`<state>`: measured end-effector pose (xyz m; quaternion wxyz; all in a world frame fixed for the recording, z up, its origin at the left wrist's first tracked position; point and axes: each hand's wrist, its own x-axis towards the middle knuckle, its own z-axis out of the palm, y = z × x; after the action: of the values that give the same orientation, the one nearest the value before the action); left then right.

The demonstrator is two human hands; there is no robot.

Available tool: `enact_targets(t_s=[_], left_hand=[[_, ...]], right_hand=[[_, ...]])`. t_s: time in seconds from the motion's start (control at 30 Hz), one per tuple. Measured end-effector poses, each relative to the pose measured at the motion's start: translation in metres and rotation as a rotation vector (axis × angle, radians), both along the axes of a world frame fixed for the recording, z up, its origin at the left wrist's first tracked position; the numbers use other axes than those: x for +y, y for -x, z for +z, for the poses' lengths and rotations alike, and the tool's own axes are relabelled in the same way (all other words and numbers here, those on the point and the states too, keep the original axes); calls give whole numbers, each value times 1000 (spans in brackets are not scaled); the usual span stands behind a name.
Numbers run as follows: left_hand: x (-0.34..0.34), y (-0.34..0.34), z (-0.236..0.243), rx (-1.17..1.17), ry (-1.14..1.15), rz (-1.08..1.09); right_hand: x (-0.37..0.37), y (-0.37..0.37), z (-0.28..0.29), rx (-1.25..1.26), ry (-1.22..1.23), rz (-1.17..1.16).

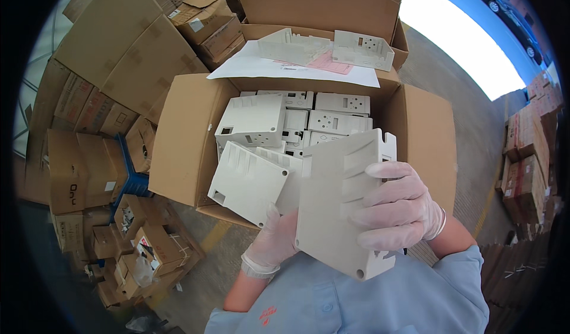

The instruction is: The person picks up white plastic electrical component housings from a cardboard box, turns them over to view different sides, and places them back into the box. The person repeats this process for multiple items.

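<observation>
Brown corrugated cardboard forms the open carton (428,138), its side flaps folded outward. A thin, smooth white sheet (234,67) lies across its far edge. Next comes the off-white cover (332,191), raised above the carton's near right part: a boxy moulded shell, apparently plastic, with a matt broad face, shallow slanted ridges and a notched right side. Similar shells (249,176) lie in the carton, two of them tilted on top of packed rows. Smaller than the cover, the hands wear thin, translucent, wrinkled gloves (259,268). The right hand (398,206) grasps the cover at its right side, four slightly bent fingers laid across the broad face; its thumb is out of sight. The left hand (274,245) is at the cover's lower left edge, thumb pointing up beside the near corner of a tilted shell; its fingers are hidden behind the cover, so how far it is open, and whether it grips, cannot be told. Smallest is the round hole (360,273) in the cover's near corner.
</observation>
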<state>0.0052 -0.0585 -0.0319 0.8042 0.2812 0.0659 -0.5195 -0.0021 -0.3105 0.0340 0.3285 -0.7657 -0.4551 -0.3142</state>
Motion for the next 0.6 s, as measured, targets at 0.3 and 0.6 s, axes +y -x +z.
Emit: enact_targets(t_s=[0.3,0.6], left_hand=[[-7,9,51,-504,-439,480],[-7,25,54,-428,-459,445]], right_hand=[[12,18,-46,1606,-1227,52],[30,38,-34,1384,-1001,43]])
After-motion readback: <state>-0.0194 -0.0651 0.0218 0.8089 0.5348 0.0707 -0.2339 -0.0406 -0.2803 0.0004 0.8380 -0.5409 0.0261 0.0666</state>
